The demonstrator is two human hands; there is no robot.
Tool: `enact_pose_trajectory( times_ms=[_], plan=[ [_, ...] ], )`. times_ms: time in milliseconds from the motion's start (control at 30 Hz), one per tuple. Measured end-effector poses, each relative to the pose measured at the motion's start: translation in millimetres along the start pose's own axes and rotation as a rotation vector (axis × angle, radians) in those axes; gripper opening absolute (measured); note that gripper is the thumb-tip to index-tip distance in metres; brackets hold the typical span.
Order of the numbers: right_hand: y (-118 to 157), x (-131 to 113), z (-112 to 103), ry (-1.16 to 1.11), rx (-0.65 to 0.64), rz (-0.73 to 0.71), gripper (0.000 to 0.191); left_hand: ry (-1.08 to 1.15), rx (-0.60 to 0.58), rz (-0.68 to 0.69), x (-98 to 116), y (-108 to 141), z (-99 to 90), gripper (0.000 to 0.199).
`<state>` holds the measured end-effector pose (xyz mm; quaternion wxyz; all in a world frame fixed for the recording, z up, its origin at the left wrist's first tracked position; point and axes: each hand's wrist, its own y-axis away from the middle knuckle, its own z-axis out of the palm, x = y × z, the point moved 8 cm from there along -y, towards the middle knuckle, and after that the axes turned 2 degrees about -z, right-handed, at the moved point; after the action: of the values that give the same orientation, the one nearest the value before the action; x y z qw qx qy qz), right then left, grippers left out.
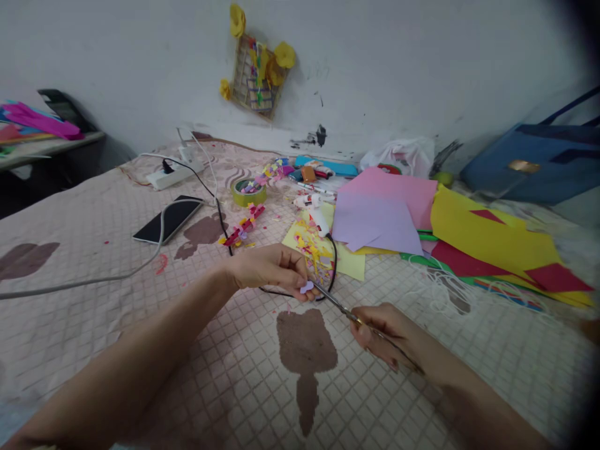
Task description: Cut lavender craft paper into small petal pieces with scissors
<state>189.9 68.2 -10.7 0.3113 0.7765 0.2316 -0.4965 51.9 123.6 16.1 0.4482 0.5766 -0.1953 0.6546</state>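
Observation:
My left hand (276, 267) is closed in a pinch on a small light-purple paper piece (306, 287). From the right, my right hand (387, 331) grips a pair of slim metal scissors (334, 302). Their tips reach the paper piece at my left fingertips; I cannot tell whether the blades are apart. Just beyond my left hand, yellow, pink and purple paper scraps (315, 247) lie on a pale yellow sheet (354, 262). A white glue gun (319, 221) with a black cord rests at that sheet's far side.
Coloured paper sheets (377, 219) and tangled white string (445, 284) lie to the right. A pink stick with paper bits (244, 226), a tape roll (248, 192), a phone (169, 220) and a power strip (174, 175) lie to the left. A blue bag (539, 162) stands far right.

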Motion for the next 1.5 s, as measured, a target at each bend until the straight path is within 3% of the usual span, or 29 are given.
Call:
enact_pose_trajectory(
  times_ms=[200,600,1500],
  plan=[
    [0.2,-6.8,0.1,0.024,-0.003,-0.002,0.046,-0.007,0.011,-0.018,-1.1,1.0,-0.4,0.009],
    [-1.7,3.1,2.1,-0.015,-0.058,-0.017,0.049,-0.001,0.006,-0.050,-3.3,0.0,0.7,0.006],
    [0.6,-0.7,1.7,0.045,-0.029,0.030,0.043,-0.045,0.019,-0.057,-0.2,3.0,3.5,0.010]
  ],
)
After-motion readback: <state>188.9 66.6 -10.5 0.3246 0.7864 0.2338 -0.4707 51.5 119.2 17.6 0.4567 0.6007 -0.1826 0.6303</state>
